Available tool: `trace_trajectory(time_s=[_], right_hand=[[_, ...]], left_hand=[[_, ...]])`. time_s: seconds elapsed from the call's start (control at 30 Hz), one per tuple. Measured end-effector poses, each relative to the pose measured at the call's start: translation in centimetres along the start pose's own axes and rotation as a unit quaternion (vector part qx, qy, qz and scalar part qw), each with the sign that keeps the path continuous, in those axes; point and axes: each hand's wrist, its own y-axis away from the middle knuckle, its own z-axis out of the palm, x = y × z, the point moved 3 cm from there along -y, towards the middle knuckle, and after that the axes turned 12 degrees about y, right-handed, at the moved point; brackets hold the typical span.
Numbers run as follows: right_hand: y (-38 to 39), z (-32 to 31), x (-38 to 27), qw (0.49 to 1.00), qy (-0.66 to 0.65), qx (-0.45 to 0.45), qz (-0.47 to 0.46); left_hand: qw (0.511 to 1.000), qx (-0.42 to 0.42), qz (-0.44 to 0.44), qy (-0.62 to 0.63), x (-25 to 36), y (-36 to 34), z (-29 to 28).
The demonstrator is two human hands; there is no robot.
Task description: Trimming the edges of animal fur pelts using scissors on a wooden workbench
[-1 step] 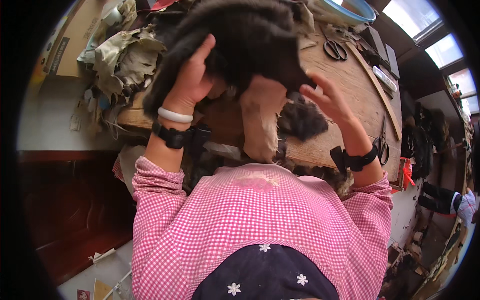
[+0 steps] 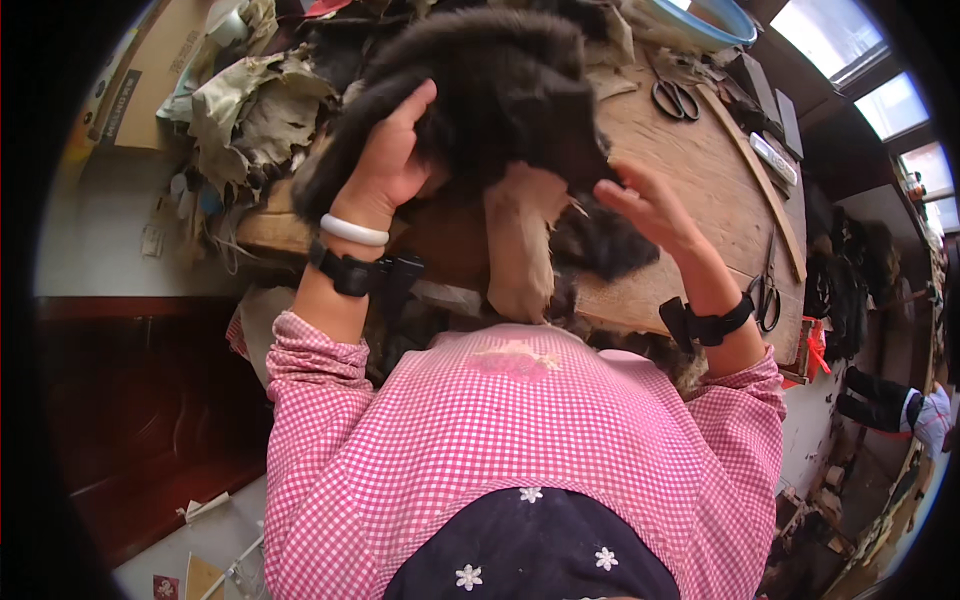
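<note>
A large dark brown fur pelt (image 2: 490, 90) hangs raised over the front of the wooden table, between my two hands. My left hand (image 2: 388, 165) grips its left side; one digit stretches up over the fur and the other fingers are hidden beneath it. At the pelt's right edge, my right hand (image 2: 648, 208) pinches the fur between thumb and fingers. Below the pelt a pale, bare-skinned strip of hide (image 2: 520, 245) hangs toward my checked smock. Another dark fur piece (image 2: 605, 240) lies on the table edge, close to my right hand.
On the wooden table (image 2: 690, 170) lie black-handled scissors (image 2: 675, 100), a second pair (image 2: 766, 295), a long wooden strip (image 2: 755, 180) and a white tube-like object (image 2: 773, 158). Crumpled pale hides (image 2: 260, 115) heap at left. A blue basin (image 2: 715, 25) stands at the far right.
The pelt's right edge has dropped slightly, and my right hand has shifted a little down with it. My left hand keeps its hold almost in place.
</note>
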Motion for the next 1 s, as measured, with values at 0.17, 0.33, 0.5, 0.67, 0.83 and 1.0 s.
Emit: trace_trajectory(time_s=[0.17, 0.33, 0.5, 0.67, 0.83, 1.0], right_hand=[[1.4, 5.8, 4.2, 0.981, 0.157, -0.102, -0.051], [0.2, 6.5, 4.9, 0.986, 0.142, -0.056, -0.070], [1.1, 6.2, 1.3, 0.962, 0.227, 0.010, -0.154], [1.8, 9.1, 0.6, 0.934, 0.298, -0.124, -0.151], [1.1, 11.6, 2.6, 0.894, 0.387, -0.149, -0.171], [1.3, 4.5, 6.4, 0.837, 0.540, -0.051, -0.076]], left_hand=[[0.994, 0.071, -0.076, 0.017, -3.0, 0.3, -5.5], [0.987, 0.137, -0.071, -0.046, -6.6, 1.9, -5.6], [0.983, 0.093, -0.085, -0.134, -7.7, 3.0, -5.0], [0.994, 0.028, -0.084, -0.069, -7.9, 3.0, -3.7], [0.989, 0.082, -0.082, -0.090, -8.9, 2.7, -4.7], [0.981, 0.134, -0.082, -0.115, -8.4, 3.1, -5.7]])
